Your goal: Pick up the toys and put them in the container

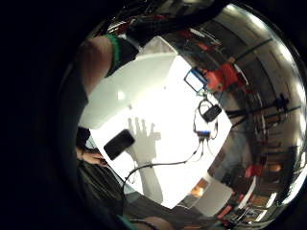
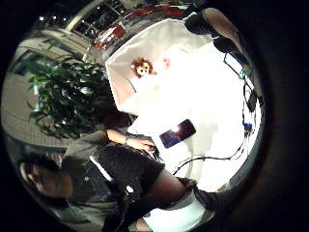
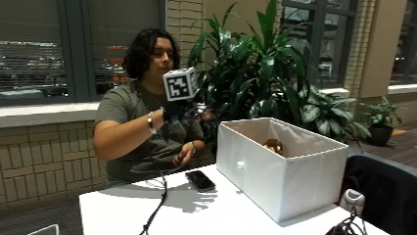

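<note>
In the outside view my gloved right hand (image 3: 176, 111) hangs in the air in front of the person's chest, above the near-left part of the white table (image 3: 215, 215). It holds nothing. Its shadow (image 1: 144, 139) on the table shows straight, spread fingers. The container (image 3: 280, 171) is a tall white fabric box standing on the table to the right of the hand. A brown plush toy (image 3: 272, 145) lies inside it against the far wall and also shows in the thumb side view as the toy (image 2: 141, 67). No other toy shows on the table.
A black phone (image 3: 199, 180) lies on the table beside the box's left wall. The bare left hand (image 3: 184, 154) rests at the table's far edge. A black cable (image 3: 156, 205) runs across the table. Small devices (image 1: 206, 120) sit near one corner. Large plants (image 3: 261, 73) stand behind.
</note>
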A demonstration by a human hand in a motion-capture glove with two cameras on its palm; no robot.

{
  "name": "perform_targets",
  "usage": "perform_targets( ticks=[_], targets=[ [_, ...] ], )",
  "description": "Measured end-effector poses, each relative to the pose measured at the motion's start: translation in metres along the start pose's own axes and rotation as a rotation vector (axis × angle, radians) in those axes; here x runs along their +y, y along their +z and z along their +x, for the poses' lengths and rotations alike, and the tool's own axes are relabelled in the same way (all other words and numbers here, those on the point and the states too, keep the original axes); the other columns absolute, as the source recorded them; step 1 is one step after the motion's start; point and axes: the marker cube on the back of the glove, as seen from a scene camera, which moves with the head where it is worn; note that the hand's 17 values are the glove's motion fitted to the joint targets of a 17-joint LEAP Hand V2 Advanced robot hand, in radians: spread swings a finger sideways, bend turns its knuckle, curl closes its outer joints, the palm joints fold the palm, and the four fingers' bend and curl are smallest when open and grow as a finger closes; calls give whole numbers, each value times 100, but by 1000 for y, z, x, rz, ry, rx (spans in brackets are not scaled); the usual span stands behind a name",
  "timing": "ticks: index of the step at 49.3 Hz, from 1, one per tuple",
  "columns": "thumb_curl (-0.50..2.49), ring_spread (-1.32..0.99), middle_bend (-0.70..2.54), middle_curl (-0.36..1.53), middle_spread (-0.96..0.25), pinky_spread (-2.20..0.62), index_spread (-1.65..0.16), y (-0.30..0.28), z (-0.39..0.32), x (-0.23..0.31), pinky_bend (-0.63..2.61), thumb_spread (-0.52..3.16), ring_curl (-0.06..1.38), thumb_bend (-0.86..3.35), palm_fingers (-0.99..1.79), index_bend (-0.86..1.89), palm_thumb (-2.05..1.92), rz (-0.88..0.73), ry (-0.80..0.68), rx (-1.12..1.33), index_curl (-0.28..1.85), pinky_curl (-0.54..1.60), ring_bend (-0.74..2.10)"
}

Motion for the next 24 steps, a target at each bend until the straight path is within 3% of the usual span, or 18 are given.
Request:
perform_targets(
  ticks=[6,24],
  targets=[
    [14,-30,64,53,-24,-2,-41,15,-12,47,77,76,39,-14,20,19,-19,-64,84,-157,63,34,96],
    [13,-30,60,49,-23,-1,-42,24,-11,103,72,78,36,-14,23,18,-19,-64,117,-122,58,32,93]
  ],
)
